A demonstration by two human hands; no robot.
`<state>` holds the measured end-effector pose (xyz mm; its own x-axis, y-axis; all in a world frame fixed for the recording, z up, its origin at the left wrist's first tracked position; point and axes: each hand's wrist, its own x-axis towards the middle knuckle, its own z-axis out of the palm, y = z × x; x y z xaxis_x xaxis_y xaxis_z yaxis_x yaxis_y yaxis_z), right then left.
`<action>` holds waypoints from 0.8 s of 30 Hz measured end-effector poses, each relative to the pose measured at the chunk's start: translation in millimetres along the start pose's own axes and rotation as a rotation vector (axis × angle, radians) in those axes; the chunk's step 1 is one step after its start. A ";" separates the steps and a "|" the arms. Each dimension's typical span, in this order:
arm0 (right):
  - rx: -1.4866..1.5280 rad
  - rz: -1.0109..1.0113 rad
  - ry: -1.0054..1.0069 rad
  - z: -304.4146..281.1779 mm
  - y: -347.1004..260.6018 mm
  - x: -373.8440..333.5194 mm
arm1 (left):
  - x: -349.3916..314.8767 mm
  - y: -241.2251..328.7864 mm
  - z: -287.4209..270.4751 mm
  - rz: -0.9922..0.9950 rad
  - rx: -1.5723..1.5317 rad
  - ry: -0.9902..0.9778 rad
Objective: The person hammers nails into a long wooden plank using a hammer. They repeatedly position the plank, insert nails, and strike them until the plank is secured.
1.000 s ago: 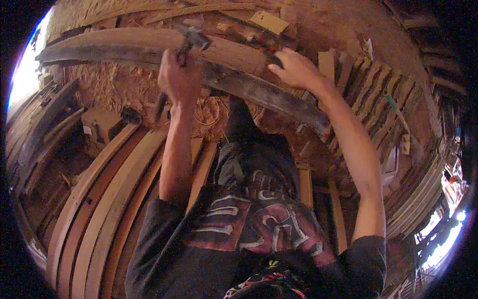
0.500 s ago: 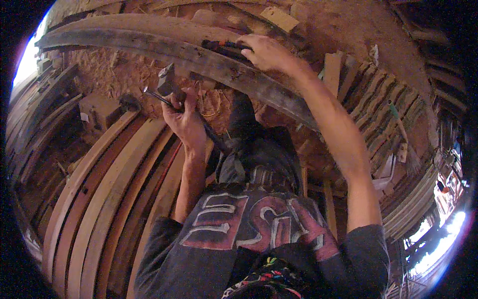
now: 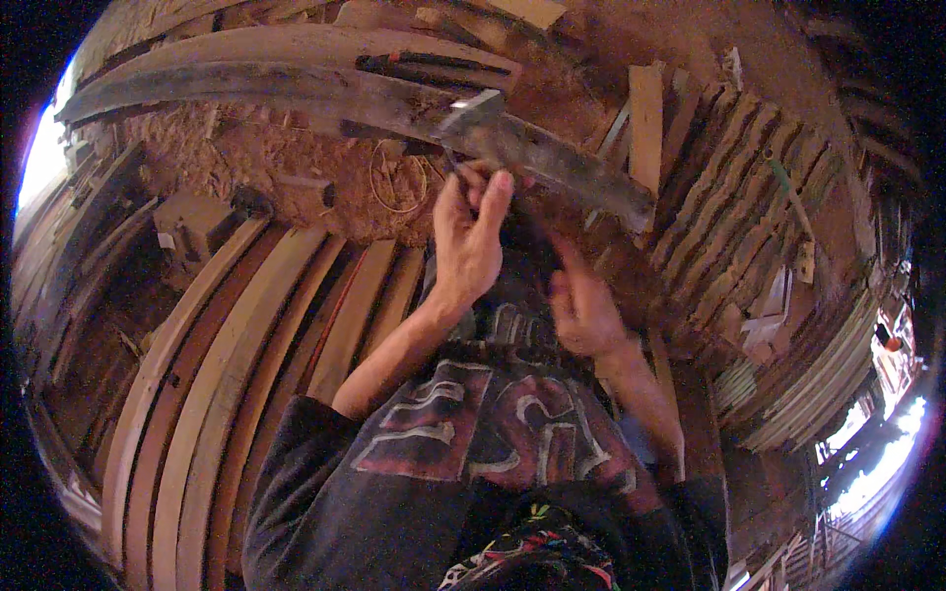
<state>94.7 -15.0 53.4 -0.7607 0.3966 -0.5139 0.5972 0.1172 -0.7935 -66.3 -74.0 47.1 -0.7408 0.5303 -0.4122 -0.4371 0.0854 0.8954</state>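
Note:
My left hand is raised over the near side of a long dark beam, its fingers closed around a hammer. The grey hammer head sticks up past my fingertips, in front of the beam. A thin dark piece shows beside the fingers, too small to name; most of the handle is hidden. Close to my body on the right, my right hand is curled and smeared by motion, so what it holds, if anything, does not show. A dark long-handled tool lies along the beam, out of both hands.
Long curved planks lie side by side at the left. At the right are rough wavy-edged boards and a green-handled brush. A coil of thin wire lies among wood shavings beyond the planks.
My right hand has let go of the dark tool, now on the beam, and come back toward my body. My left hand has moved right with the hammer.

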 end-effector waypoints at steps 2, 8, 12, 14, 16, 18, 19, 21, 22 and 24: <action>-0.097 0.000 0.056 -20.2 30.6 -27.7 | -9.2 -12.2 -9.4 -0.059 0.190 -0.104; 0.085 0.553 0.063 -94.2 38.3 -76.3 | -26.2 -51.5 -59.7 -0.294 0.192 -0.212; -0.352 0.450 0.038 -114.7 41.2 -55.2 | -26.4 -60.4 -63.7 -0.270 0.126 -0.105; -0.389 0.449 0.018 -124.1 27.0 -48.8 | -25.5 -62.9 -65.6 -0.191 0.155 -0.002; -0.386 0.430 0.008 -126.4 30.1 -46.5 | -18.5 -67.6 -65.4 -0.083 0.169 0.139; -0.373 0.402 0.014 -124.1 41.1 -45.7 | -6.3 -70.7 -62.6 0.013 0.114 0.280; -0.370 0.388 0.023 -121.9 47.0 -46.0 | 8.7 -67.5 -59.6 0.020 0.000 0.323; -0.373 0.362 0.065 -117.4 53.2 -51.7 | 44.2 -57.7 -65.1 0.158 0.046 0.398; -0.356 0.371 0.082 -113.4 62.0 -58.8 | 65.1 -49.5 -80.4 0.285 0.202 0.424; -0.334 0.382 0.110 -117.5 89.7 -73.2 | 98.9 -22.6 -102.8 0.346 0.176 0.474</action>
<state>233.8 73.5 58.2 -0.4518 0.5588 -0.6954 0.8895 0.2226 -0.3989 -182.1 -110.2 -31.2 -0.9887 0.1227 -0.0861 -0.0694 0.1344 0.9885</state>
